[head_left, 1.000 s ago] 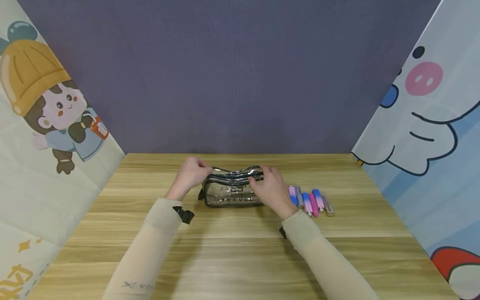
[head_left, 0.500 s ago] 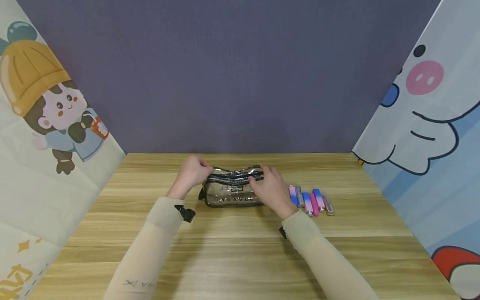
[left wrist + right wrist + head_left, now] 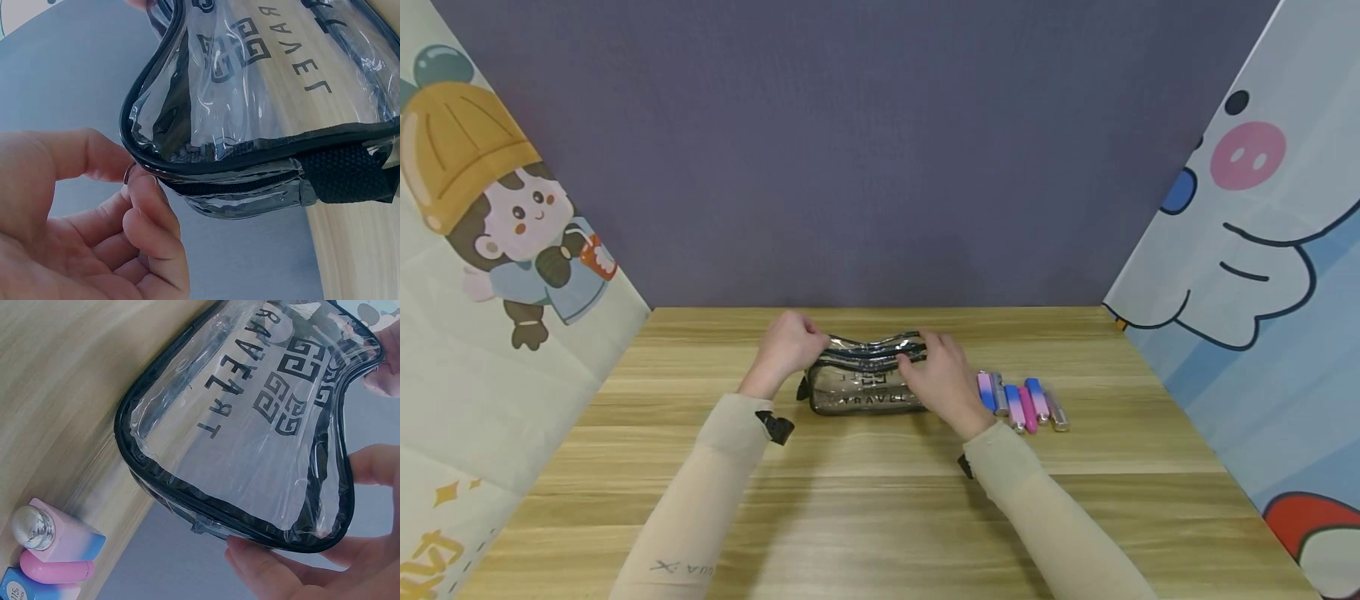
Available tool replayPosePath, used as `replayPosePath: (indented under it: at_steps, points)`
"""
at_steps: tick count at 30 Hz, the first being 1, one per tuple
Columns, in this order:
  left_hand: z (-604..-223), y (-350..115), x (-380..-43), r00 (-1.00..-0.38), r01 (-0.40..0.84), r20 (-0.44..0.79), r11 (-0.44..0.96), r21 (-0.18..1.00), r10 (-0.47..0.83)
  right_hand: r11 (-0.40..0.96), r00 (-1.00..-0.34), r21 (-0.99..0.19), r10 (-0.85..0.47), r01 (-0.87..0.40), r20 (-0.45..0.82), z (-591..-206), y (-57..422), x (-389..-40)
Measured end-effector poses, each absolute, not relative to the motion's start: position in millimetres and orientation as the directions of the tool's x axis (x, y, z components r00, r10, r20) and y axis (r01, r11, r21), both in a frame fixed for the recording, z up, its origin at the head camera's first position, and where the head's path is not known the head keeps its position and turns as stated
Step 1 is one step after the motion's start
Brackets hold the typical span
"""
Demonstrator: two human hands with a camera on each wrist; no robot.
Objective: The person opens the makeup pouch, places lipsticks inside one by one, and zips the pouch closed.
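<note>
A clear, black-edged toiletry pouch with "TRAVEL" lettering stands on the table in front of me. My left hand pinches its upper left corner between thumb and finger. In the left wrist view a thin dark curved piece shows at the left fingertips, by the corner where a black zipper runs. My right hand grips the pouch's right end. Seen from the right wrist, the thumb and fingers lie on opposite sides of that end. Through the clear wall no contents show.
Right of the pouch lie several small lipstick-like tubes, among them a pink-and-blue tube, a bright pink tube and a greyish tube. A dark panel stands behind the wooden table, with cartoon-printed sheets at both sides.
My left hand has shifted slightly right along the pouch's upper edge, the fingertips still pinched. The right hand, pouch and tubes stay in place.
</note>
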State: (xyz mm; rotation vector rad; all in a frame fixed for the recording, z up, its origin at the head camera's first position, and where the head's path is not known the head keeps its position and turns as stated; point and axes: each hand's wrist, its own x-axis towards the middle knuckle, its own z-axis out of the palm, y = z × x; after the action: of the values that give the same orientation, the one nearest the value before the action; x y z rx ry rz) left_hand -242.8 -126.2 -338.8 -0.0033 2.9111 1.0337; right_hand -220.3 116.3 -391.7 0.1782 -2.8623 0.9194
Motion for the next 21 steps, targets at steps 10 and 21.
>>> replayPosePath:
  at_steps: [10, 21]
  points:
    - [-336, -119, -241, -0.999, -0.013, -0.048, 0.792, 0.610, 0.020, 0.811, -0.983, -0.564, -0.072, -0.158, 0.171, -393, 115, -220]
    - [-335, -113, -240, -0.999, -0.011, -0.040, 0.804, 0.594, 0.016, 0.808, -0.983, -0.568, -0.068, -0.154, 0.169, -392, 115, -219]
